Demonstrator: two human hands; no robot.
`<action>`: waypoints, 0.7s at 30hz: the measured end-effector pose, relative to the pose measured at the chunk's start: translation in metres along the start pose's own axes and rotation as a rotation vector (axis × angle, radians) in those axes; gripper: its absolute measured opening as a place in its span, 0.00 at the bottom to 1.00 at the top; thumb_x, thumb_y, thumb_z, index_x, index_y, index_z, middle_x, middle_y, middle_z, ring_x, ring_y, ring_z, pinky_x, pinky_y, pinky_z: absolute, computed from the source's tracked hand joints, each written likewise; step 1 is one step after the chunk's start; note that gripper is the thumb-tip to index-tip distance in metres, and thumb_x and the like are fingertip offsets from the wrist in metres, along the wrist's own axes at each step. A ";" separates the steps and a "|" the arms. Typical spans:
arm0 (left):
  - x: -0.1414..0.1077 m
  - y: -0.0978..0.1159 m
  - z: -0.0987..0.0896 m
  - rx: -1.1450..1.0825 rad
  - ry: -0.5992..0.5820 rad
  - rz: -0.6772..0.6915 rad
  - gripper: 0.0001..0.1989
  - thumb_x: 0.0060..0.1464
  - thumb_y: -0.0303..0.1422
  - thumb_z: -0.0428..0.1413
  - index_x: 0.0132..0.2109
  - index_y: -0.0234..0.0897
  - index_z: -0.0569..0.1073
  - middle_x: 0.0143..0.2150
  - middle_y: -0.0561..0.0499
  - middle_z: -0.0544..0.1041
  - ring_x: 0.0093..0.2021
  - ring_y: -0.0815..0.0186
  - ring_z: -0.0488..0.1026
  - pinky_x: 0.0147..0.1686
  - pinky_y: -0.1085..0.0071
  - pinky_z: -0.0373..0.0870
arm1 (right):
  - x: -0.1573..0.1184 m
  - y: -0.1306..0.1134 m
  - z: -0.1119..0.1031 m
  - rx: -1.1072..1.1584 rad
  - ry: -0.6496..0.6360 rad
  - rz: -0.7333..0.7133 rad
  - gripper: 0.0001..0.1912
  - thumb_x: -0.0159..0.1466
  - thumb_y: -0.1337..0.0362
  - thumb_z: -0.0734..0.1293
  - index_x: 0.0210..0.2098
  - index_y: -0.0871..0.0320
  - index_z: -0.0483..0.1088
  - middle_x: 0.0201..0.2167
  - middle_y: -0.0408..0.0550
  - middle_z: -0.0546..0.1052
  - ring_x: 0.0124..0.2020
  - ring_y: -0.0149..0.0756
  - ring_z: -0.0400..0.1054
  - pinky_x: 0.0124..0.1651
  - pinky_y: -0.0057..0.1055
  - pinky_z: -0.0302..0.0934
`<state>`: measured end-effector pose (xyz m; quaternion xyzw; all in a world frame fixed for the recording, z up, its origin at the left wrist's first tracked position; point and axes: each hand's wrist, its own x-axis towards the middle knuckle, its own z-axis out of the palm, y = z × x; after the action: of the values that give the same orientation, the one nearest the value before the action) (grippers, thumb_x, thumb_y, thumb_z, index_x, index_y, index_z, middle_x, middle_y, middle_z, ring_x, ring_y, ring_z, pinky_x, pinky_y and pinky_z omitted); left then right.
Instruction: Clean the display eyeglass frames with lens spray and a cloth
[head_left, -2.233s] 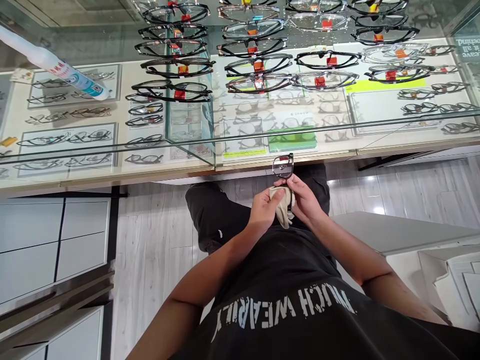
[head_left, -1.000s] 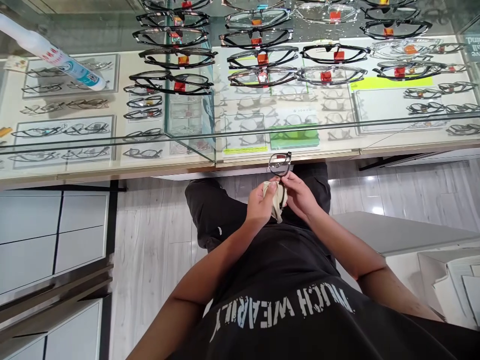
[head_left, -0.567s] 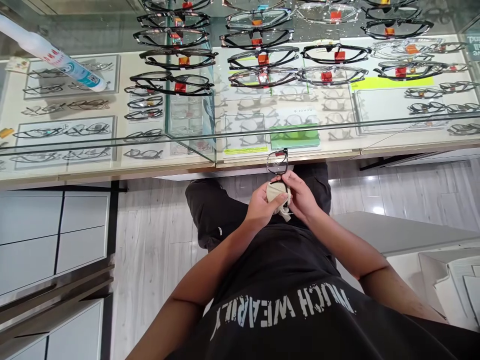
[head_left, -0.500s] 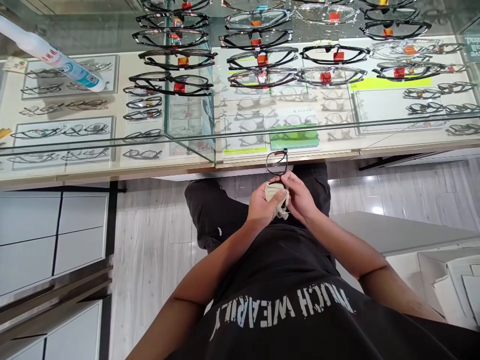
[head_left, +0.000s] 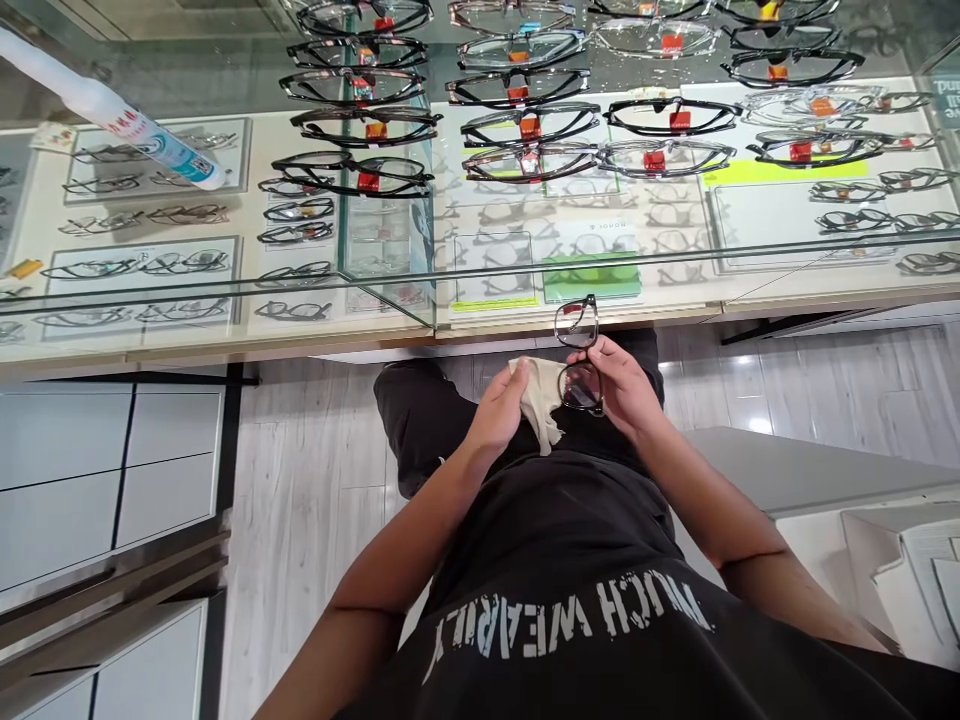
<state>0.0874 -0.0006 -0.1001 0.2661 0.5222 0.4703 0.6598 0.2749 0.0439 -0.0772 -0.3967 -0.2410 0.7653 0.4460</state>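
My right hand is closed on a pair of dark-rimmed eyeglasses, gripping them near the bridge. The glasses are turned so one lens sits above the other, and a red mark shows by the upper lens. Pinched in my left hand is a cream cleaning cloth, which hangs down just left of the lower lens. Both hands are over my lap, in front of the counter's edge.
A glass display counter spans the front. Several rows of eyeglasses with red tags lie on its top, and more frames are inside. A white-and-blue bottle is at upper left. White cabinets stand at left.
My hands have moved apart. The cloth has come off the lower lens and hangs from my left hand, while my right hand has shifted slightly right with the glasses.
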 end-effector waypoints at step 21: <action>0.012 0.035 0.000 -0.179 -0.092 -0.120 0.22 0.53 0.46 0.70 0.47 0.34 0.85 0.44 0.43 0.87 0.50 0.53 0.83 0.47 0.66 0.80 | -0.007 -0.002 -0.021 -0.314 -0.149 -0.033 0.15 0.64 0.51 0.80 0.33 0.52 0.76 0.33 0.43 0.79 0.39 0.38 0.76 0.46 0.33 0.67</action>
<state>0.0757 0.0251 -0.0755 0.1958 0.4623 0.4617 0.7312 0.2949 0.0393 -0.0845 -0.3997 -0.3966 0.7381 0.3718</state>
